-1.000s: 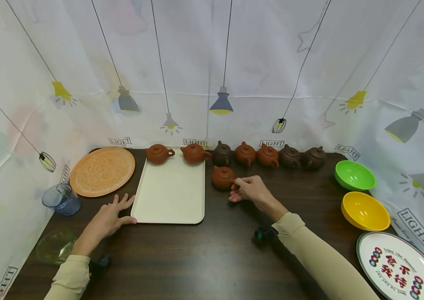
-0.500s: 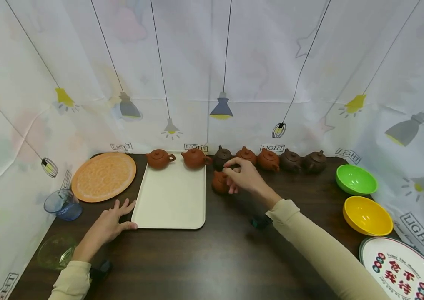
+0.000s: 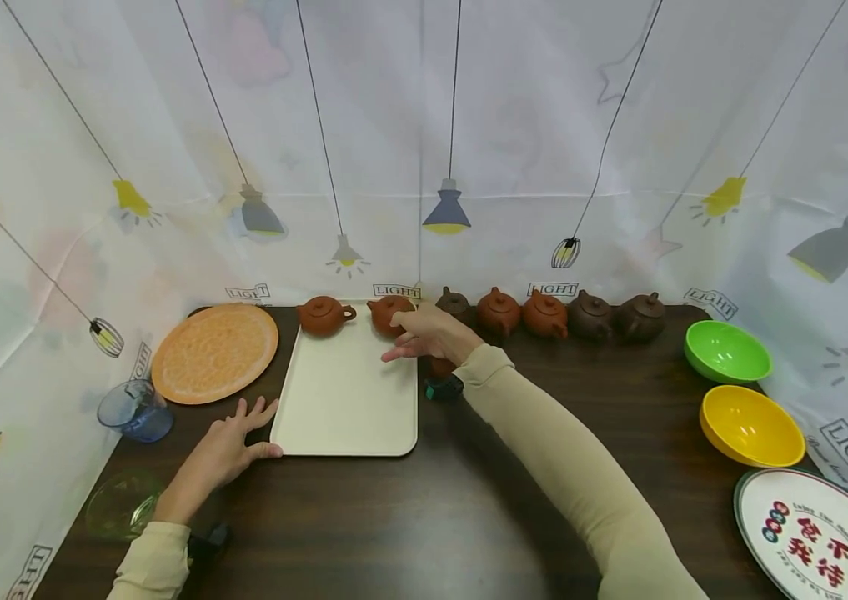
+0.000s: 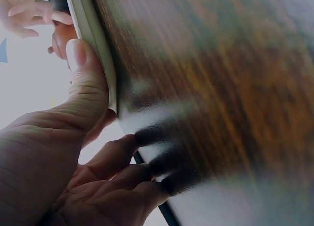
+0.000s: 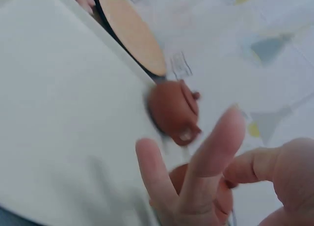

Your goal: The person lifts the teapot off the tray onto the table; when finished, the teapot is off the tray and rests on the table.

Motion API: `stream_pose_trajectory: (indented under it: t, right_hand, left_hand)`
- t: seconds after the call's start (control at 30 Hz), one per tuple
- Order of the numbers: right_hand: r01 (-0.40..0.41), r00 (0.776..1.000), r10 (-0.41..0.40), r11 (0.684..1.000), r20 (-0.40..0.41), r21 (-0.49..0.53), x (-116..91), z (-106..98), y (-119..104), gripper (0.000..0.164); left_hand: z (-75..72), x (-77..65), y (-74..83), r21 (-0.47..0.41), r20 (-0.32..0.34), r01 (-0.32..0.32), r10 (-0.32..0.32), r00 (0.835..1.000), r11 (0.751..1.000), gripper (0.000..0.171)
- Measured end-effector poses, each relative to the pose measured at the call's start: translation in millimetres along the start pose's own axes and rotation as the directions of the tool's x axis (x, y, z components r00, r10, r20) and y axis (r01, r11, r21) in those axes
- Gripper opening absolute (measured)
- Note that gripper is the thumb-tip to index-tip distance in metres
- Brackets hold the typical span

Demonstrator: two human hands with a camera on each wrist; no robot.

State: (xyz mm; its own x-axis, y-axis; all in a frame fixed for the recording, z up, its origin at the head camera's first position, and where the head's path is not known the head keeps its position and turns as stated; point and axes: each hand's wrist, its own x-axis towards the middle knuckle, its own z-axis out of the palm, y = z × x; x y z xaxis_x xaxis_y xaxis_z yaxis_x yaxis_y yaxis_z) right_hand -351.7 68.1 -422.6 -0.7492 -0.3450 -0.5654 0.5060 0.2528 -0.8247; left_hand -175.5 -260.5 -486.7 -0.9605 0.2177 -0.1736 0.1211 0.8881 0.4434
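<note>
My left hand (image 3: 223, 448) rests at the near left corner of a cream tray (image 3: 348, 408), thumb against its edge and fingertips on the table. Over the tray's right side reaches my right hand (image 3: 434, 335), fingers extended and nothing held. Right at its fingertips is a reddish-brown teapot (image 3: 388, 312) at the tray's back. Another reddish-brown teapot (image 3: 322, 316) stands at the back left of the tray, handle toward the right. My right wrist mostly hides a third one (image 3: 442, 367) beside the tray. In the right wrist view, the extended fingers (image 5: 218, 142) partly cover the nearer teapot.
Along the back right runs a row of dark teapots (image 3: 589, 316) and reddish-brown teapots (image 3: 544, 314). An orange round mat (image 3: 215, 352), a blue glass (image 3: 135, 412) and a green glass dish (image 3: 123, 504) stand left. Green bowl (image 3: 727, 352), yellow bowl (image 3: 752, 425) and white plate (image 3: 821, 533) line the right.
My right hand has let go of the reddish-brown teapot right of the tray and moved left to the teapot at the tray's back. The left hand stays at the tray corner.
</note>
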Motion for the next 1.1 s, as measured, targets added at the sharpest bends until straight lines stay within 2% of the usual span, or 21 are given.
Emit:
stream_pose_trajectory:
  t: [0.1,0.2,0.33,0.4,0.5,0.6,0.83,1.1]
  right_hand:
    - [-0.028,1.000,0.029,0.998,-0.008,0.057,3,14,5,0.080]
    - [-0.036,0.999,0.038,0.995,-0.013,0.093,2,25,13,0.077]
    - [0.004,0.997,0.010,0.984,-0.078,0.176,1,36,24,0.069]
    - [0.026,0.993,0.004,0.965,-0.114,0.260,3,40,29,0.067]
    - [0.036,0.990,0.024,0.915,-0.142,0.402,8,45,35,0.067]
    - [0.051,0.988,0.029,0.872,-0.155,0.487,13,47,41,0.062]
    - [0.191,0.973,-0.102,0.855,-0.206,0.482,21,52,52,0.044]
    - [0.242,0.961,-0.149,0.864,-0.235,0.441,23,55,63,0.036]
  left_hand:
    - [-0.9,0.1,0.5,0.002,0.003,0.006,-0.006,1.000,1.000,0.096]
    - [-1.2,-0.2,1.0,-0.002,0.005,0.007,-0.007,1.000,1.000,0.097]
    - [-1.4,0.4,1.1,-0.003,-0.007,-0.002,0.002,1.000,1.000,0.097]
    - [-1.5,0.6,1.3,-0.002,-0.009,-0.005,0.005,1.000,1.000,0.097]
    - [-1.7,1.1,1.9,-0.003,-0.006,-0.005,0.005,1.000,1.000,0.096]
    - [-1.6,1.6,2.8,-0.010,0.004,-0.002,0.003,1.000,1.000,0.095]
    - [-1.4,1.5,2.8,-0.009,0.000,-0.010,0.010,1.000,1.000,0.096]
    - [-1.2,0.4,1.0,-0.006,0.004,-0.010,0.010,1.000,1.000,0.096]
